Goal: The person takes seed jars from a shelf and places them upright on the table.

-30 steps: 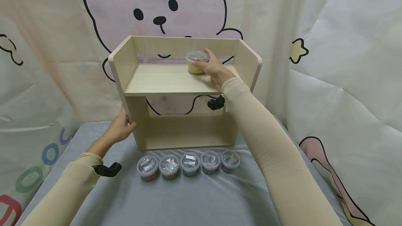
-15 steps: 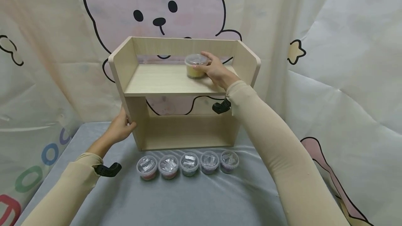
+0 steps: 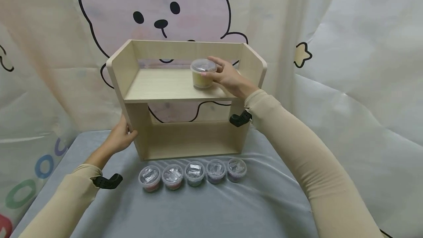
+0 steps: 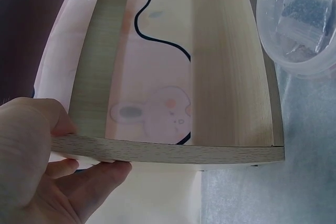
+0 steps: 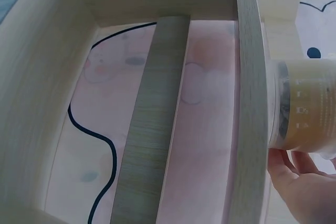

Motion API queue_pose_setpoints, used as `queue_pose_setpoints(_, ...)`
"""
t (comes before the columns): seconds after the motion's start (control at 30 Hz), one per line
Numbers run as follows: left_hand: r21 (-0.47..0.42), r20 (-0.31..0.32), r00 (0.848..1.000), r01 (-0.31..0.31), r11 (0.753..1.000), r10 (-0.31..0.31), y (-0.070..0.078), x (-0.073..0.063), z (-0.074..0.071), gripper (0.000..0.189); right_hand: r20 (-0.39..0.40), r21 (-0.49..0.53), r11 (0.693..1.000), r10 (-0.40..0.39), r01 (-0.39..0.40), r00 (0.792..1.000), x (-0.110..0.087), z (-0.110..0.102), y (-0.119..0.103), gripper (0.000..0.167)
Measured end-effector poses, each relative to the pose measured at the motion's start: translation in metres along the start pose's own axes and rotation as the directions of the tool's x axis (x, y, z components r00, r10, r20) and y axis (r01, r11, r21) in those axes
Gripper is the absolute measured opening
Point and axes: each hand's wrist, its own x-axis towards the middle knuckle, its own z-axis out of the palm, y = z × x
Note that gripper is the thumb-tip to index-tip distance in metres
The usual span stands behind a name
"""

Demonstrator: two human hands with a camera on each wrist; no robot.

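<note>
My right hand (image 3: pixel 229 78) grips a round clear-lidded tub (image 3: pixel 202 79) of yellow stuff at its right side, with the thumb on the near side. The tub is upright at the upper board of a small wooden shelf unit (image 3: pixel 155 87), towards its front edge. In the right wrist view the tub (image 5: pixel 310 103) appears beside that board's edge, my fingers (image 5: pixel 302 163) against it. My left hand (image 3: pixel 120 135) holds the unit's left side panel; in the left wrist view the thumb and fingers (image 4: pixel 107 179) are on either side of the panel edge.
Several similar lidded tubs (image 3: pixel 195 172) stand in a row on the grey-blue tablecloth (image 3: pixel 185 212), just before the unit's lower board (image 3: pixel 195 139). Behind hangs a curtain (image 3: pixel 271 17) with a cartoon bear. Each wrist carries a black strap-like piece (image 3: pixel 107 182).
My right hand has drawn the yellow tub nearer to the upper board's front edge. The left hand keeps its hold on the panel. The head view has turned slightly right.
</note>
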Motion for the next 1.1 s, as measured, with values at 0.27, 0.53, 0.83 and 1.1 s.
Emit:
queue_pose_setpoints(0.27, 0.008, -0.013, 1.0, -0.007, 1.0, 0.007, 0.0, 0.0, 0.002, 0.088, 0.034, -0.035, 0.999, -0.037, 0.038, 0.999, -0.021, -0.004, -0.001, 0.076)
queue_pose_setpoints(0.53, -0.027, -0.01, 0.999, -0.03, 0.999, 0.03, 0.002, 0.003, 0.003, 0.092, 0.076, -0.107, 0.992, -0.061, 0.069, 0.995, -0.045, -0.001, -0.007, 0.075)
queue_pose_setpoints(0.83, -0.01, -0.027, 0.999, -0.046, 0.999, 0.045, -0.001, 0.0, 0.001, 0.083, 0.139, -0.114, 0.988, -0.092, 0.108, 0.986, -0.069, 0.002, 0.001, 0.076)
queue_pose_setpoints(1.1, 0.003, -0.015, 0.999, -0.034, 0.999, 0.034, 0.0, -0.003, 0.0, 0.082, 0.175, -0.081, 0.991, -0.095, 0.111, 0.98, -0.087, -0.002, 0.014, 0.076)
